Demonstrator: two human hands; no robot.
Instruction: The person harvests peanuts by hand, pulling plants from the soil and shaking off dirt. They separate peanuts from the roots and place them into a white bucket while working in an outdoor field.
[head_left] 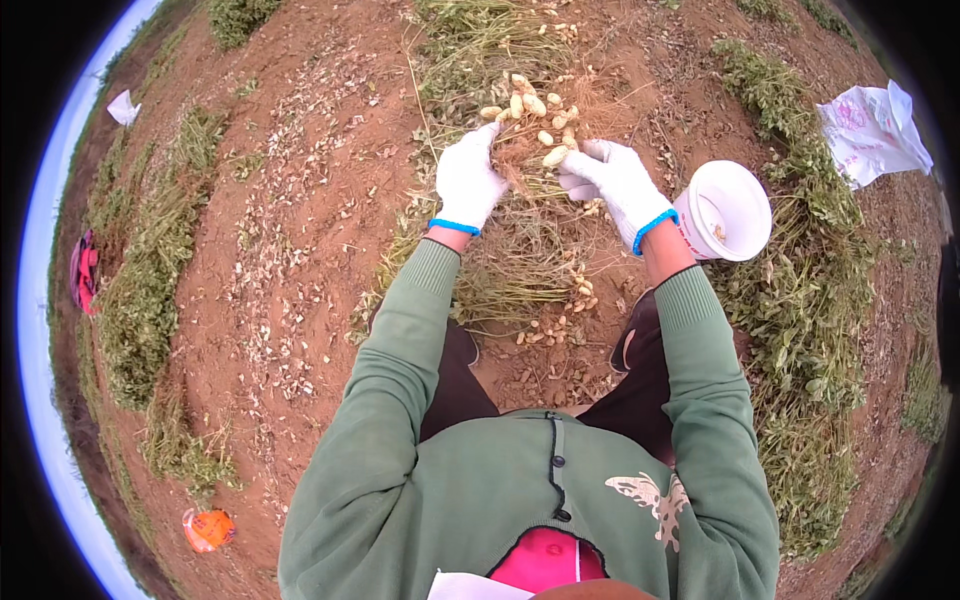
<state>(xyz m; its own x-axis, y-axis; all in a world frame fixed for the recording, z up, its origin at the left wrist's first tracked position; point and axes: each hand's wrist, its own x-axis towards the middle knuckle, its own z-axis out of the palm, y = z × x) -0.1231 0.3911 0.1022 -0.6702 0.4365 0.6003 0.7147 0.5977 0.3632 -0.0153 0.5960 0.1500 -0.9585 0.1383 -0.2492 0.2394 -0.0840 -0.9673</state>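
Note:
My left hand point(468, 180), in a white glove with a blue cuff, is closed around the reddish roots of a peanut plant point(518, 158). Pale peanuts point(528, 104) hang in a cluster from these roots, just beyond my fingers. The thumb and fingers of my right hand point(622, 183), gloved the same way, pinch at a peanut point(555, 157) on the cluster's near right side. Its fingertips are partly hidden by the glove. Beside my right wrist stands a white bucket point(755, 185) with a few small bits inside.
Pulled peanut plants point(515, 270) lie beneath my hands and between my legs, with loose peanuts point(583, 290) among them. More green plants point(800, 400) run along the right. A white sack point(872, 135) lies far right; an orange object point(208, 530) sits lower left.

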